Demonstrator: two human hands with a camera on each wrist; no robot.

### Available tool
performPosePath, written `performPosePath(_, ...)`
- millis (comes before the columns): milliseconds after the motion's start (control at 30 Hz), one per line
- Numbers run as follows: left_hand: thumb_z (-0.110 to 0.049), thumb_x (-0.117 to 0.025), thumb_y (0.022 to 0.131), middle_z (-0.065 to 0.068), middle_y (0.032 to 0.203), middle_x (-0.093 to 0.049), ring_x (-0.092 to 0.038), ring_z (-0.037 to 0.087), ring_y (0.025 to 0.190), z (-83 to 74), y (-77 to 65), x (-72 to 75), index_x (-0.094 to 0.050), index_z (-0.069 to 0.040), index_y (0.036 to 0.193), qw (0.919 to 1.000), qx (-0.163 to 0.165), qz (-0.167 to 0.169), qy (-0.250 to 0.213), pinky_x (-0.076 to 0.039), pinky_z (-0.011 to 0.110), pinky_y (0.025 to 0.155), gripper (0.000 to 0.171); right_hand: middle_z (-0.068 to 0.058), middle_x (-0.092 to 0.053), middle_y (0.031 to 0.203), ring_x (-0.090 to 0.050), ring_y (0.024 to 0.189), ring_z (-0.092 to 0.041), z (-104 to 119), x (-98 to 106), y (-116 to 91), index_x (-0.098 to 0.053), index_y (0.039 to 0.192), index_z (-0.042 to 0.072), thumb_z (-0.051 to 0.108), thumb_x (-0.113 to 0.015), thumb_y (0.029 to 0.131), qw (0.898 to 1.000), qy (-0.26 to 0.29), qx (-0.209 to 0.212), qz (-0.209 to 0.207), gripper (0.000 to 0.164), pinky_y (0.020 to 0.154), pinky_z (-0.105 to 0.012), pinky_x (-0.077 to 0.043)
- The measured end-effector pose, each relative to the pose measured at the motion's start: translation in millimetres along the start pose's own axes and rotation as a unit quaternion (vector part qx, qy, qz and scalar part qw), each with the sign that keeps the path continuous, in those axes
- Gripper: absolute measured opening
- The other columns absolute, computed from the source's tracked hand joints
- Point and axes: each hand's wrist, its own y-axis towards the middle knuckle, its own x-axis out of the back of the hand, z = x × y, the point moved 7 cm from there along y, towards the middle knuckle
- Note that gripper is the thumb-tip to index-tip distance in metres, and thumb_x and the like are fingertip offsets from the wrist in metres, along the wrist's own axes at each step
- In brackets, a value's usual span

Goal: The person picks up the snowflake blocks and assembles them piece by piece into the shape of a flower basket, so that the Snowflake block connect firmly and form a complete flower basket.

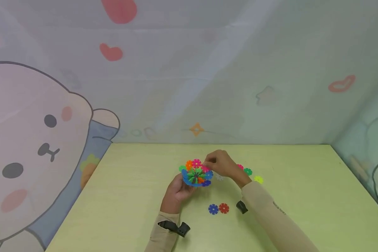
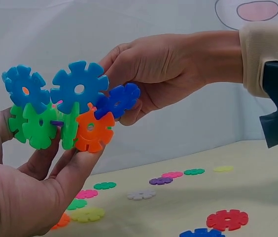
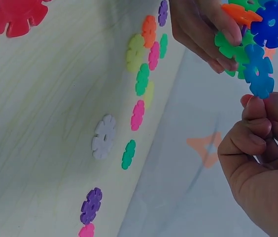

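My left hand [image 1: 177, 191] holds up a cluster of interlocking snowflake discs [image 1: 196, 176], its fingers supporting it from below and the side. Green discs [image 2: 41, 126] form the middle, with an orange disc [image 2: 92, 129] and blue ones joined around them; pink ones show at the far side in the head view. On the cluster's right, my right hand [image 1: 221, 163] pinches the edge of a light blue disc [image 3: 260, 74] between thumb and fingertip. Beside that disc sits a dark blue disc [image 3: 273, 23]. Part of the right hand's fingers is hidden behind the cluster in the left wrist view.
On the pale wooden table [image 1: 113, 196] lie a loose blue disc [image 1: 213, 209] and a red disc [image 1: 224, 208] near the front. Further back, several more lie scattered, including a white disc [image 3: 103, 137] and a purple disc [image 3: 90, 206]. A printed cloth backdrop [image 1: 189, 70] stands behind.
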Motion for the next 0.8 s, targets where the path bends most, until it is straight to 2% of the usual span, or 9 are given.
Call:
performPosePath(267, -0.017, -0.046, 0.104, -0.001, 0.106, -0.069, -0.068, 0.011, 0.095, -0.7, 1.6, 0.7, -0.071, -0.014, 0.106, 0.9998, 0.006, -0.015, 0.01, -0.059, 0.025, 0.085, 0.025, 0.0, -0.065, 0.071, -0.053, 0.064, -0.011, -9, -1, 1, -0.073, 0.084, 0.006, 0.014, -0.062, 0.098, 1.0, 0.001, -0.025, 0.017, 0.02, 0.063, -0.027, -0.049)
performPosePath(433, -0.02, -0.047, 0.102, 0.0, 0.098, -0.066, -0.064, 0.011, 0.082, -3.9, 3.1, -3.2, -0.071, -0.015, 0.103, 0.9992, 0.017, -0.021, 0.031, -0.059, 0.022, 0.071, 0.024, -0.001, -0.064, 0.072, -0.054, 0.067, -0.014, -9, 4, 1, -0.072, 0.084, 0.007, 0.016, -0.061, 0.099, 0.999, 0.018, -0.042, 0.016, 0.02, 0.065, -0.028, -0.049)
performPosePath(600, -0.021, -0.048, 0.102, 0.001, 0.1, -0.067, -0.068, 0.013, 0.084, -6.7, 0.8, -7.6, -0.07, -0.015, 0.104, 0.9992, 0.024, -0.02, 0.025, -0.061, 0.026, 0.071, 0.023, -0.004, -0.065, 0.074, -0.052, 0.067, -0.015, -4, 8, 1, -0.072, 0.086, 0.003, 0.014, -0.059, 0.099, 0.998, 0.032, -0.05, 0.026, 0.022, 0.066, -0.029, -0.048)
performPosePath(800, -0.018, -0.043, 0.101, 0.003, 0.1, -0.066, -0.069, 0.016, 0.086, -5.8, -0.7, -9.5, -0.07, -0.015, 0.106, 0.9989, 0.038, -0.015, 0.025, -0.061, 0.027, 0.068, 0.028, -0.014, -0.07, 0.083, -0.058, 0.074, -0.021, -2, 10, -1, -0.072, 0.087, 0.0, 0.014, -0.059, 0.099, 0.997, 0.044, -0.066, 0.024, 0.022, 0.069, -0.029, -0.049)
